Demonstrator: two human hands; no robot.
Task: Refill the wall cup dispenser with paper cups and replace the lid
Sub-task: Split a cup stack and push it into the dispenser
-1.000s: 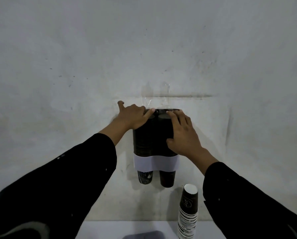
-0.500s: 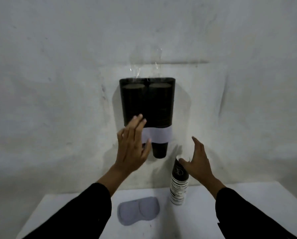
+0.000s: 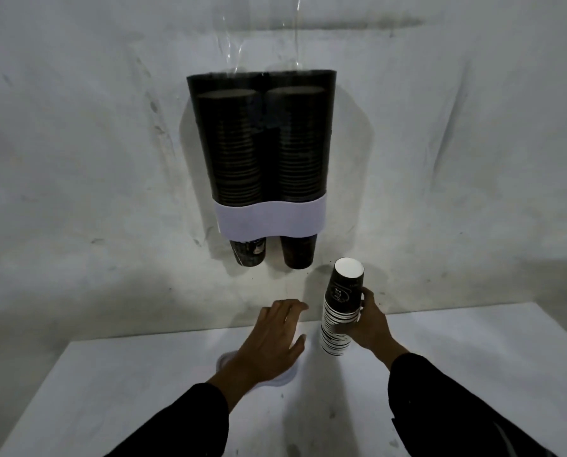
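A dark twin-tube cup dispenser (image 3: 262,143) hangs on the wall with a white band (image 3: 269,219) near its bottom. Both tubes hold tall stacks of dark paper cups, and a cup sticks out below each tube. On the white table stands an inverted stack of paper cups (image 3: 340,311), and my right hand (image 3: 369,324) is wrapped around its middle. My left hand (image 3: 272,344) hovers with fingers spread over the pale grey lid (image 3: 287,379), which lies flat on the table and is mostly hidden beneath the hand.
The white table (image 3: 127,390) runs along the wall below the dispenser. Clear tape (image 3: 232,44) glints on the wall above the dispenser. Black sleeves cover both my forearms.
Both hands came down from the dispenser's top to the table. My right hand closed on the cup stack, and my left hand dropped over the lid. The view tilted downward.
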